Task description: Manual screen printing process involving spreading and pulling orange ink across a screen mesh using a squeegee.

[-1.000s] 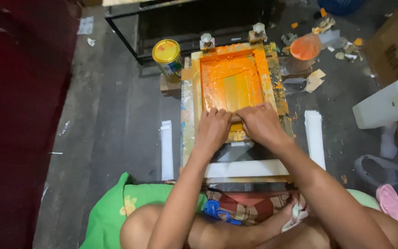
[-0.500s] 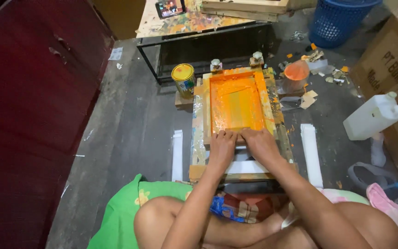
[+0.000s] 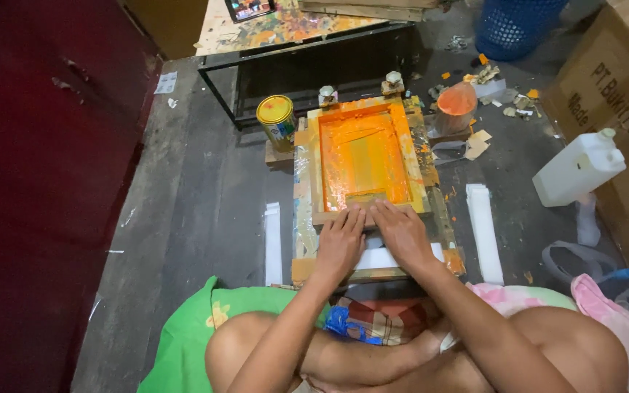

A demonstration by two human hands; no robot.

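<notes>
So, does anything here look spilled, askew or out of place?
Yes: orange ink smears the wooden screen-printing frame beyond its mesh, and torn paper scraps litter the grey floor beside the orange plastic cup. Both hands rest flat on the frame's near edge.

A small home printing workshop: an orange-inked screen frame (image 3: 364, 161) on the floor, a paint can (image 3: 276, 121), a paint-splattered table (image 3: 285, 28)

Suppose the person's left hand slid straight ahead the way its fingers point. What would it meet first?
The left hand lies flat on the near rail of the wooden screen frame, fingers pointing away from the person. Straight ahead it would probably first meet the squeegee, then the orange-inked mesh, though depth is unclear.
</notes>
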